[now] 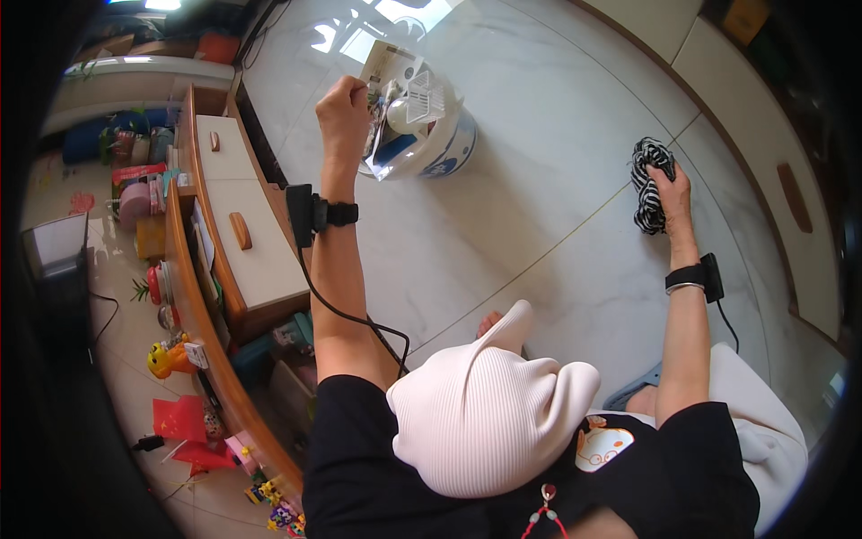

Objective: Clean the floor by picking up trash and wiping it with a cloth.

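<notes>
My left hand [345,104] is closed beside the rim of a round white-and-blue bin [452,145]; whether it pinches something is hidden. Inside the bin lie papers, a small white plastic basket [425,98], a rounded white item and other odds and ends. Far to the right, my right hand [667,192] grips a black-and-white bundle of yarn or cord [650,165], holding it over the tiled floor. Each wrist wears a black strap with a cabled device. A ribbed white cloth item [495,411] rests in front of my torso.
On the left stands a wooden cabinet with pale drawers [246,236], one pulled out, and toys and small red flags [178,418] on its top. A curved pale cabinet [741,87] borders the right side. My feet are on the marbled tile floor [539,202].
</notes>
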The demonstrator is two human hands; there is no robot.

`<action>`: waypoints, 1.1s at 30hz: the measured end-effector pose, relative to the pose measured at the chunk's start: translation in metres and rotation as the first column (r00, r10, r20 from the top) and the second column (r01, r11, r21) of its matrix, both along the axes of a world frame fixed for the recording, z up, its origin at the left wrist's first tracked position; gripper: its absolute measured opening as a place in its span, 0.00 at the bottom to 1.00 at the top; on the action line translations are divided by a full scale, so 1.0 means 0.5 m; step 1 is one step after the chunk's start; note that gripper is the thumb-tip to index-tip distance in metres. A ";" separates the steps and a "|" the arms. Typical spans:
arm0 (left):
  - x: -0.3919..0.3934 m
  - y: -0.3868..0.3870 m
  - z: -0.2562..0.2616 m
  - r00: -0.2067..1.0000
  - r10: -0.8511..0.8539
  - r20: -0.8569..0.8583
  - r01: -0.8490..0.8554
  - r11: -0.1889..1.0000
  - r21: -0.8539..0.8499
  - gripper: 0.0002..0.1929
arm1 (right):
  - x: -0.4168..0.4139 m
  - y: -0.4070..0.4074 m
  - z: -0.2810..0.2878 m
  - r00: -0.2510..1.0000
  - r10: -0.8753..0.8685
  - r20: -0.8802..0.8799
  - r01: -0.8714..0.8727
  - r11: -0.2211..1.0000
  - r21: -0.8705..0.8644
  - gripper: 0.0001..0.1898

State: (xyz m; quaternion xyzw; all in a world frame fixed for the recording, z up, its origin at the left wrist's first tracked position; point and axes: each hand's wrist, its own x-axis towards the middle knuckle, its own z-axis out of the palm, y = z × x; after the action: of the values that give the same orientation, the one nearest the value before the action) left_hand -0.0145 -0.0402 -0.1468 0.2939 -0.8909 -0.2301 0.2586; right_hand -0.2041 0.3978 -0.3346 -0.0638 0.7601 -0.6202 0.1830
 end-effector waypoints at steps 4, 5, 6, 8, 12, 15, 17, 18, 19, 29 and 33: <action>-0.008 0.082 0.033 0.845 0.234 0.480 -0.105 0.954 -0.280 0.14 | 0.005 0.007 0.012 1.000 0.002 0.014 -0.002 1.000 0.014 0.16; 0.000 0.091 0.025 0.918 0.216 0.333 -0.008 0.848 -0.529 0.16 | 0.007 0.003 0.017 0.999 -0.010 0.036 0.011 1.000 -0.017 0.16; 0.003 0.106 0.025 0.972 0.144 0.188 0.045 0.667 -0.743 0.17 | 0.007 0.000 0.021 0.998 -0.024 0.055 0.026 0.999 -0.046 0.17; -0.011 0.150 0.008 0.988 0.037 0.150 0.080 0.706 -0.704 0.21 | 0.009 0.002 0.027 0.996 -0.037 0.087 0.041 0.998 -0.042 0.17; -0.020 0.362 -0.080 0.910 -0.247 0.332 0.374 0.834 -0.406 0.30 | 0.006 0.007 0.023 0.994 -0.042 0.101 0.047 0.998 -0.042 0.16; -0.024 0.483 -0.226 0.862 -0.391 0.323 0.451 0.882 -0.137 0.29 | 0.000 0.013 0.014 0.996 -0.051 0.079 0.054 0.998 -0.033 0.15; -0.016 0.495 -0.277 0.838 -0.426 0.340 0.477 0.876 -0.078 0.30 | 0.011 -0.006 0.017 0.994 -0.050 0.094 0.056 0.997 -0.060 0.15; -0.027 0.497 -0.293 0.845 -0.399 0.356 0.443 0.895 -0.048 0.31 | 0.008 -0.005 0.015 0.994 -0.051 0.100 0.059 0.995 -0.079 0.15; -0.038 0.497 -0.307 0.850 -0.372 0.374 0.408 0.913 -0.019 0.31 | 0.006 -0.001 0.015 0.994 -0.058 0.097 0.065 0.995 -0.073 0.15; -0.106 0.537 -0.312 0.826 -0.509 0.243 0.478 0.860 0.178 0.39 | 0.007 0.009 -0.001 0.999 -0.054 0.008 0.054 0.998 0.027 0.17; -0.139 0.540 -0.319 0.754 -0.587 0.294 0.577 0.806 0.129 0.36 | 0.010 0.005 -0.017 0.996 -0.034 -0.083 0.041 0.995 0.092 0.19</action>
State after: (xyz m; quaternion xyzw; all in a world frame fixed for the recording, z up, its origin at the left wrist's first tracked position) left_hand -0.0841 0.2295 -0.3061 0.0394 -0.9641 -0.2615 0.0219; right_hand -0.1989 0.4003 -0.3431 -0.0659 0.7963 -0.5840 0.1431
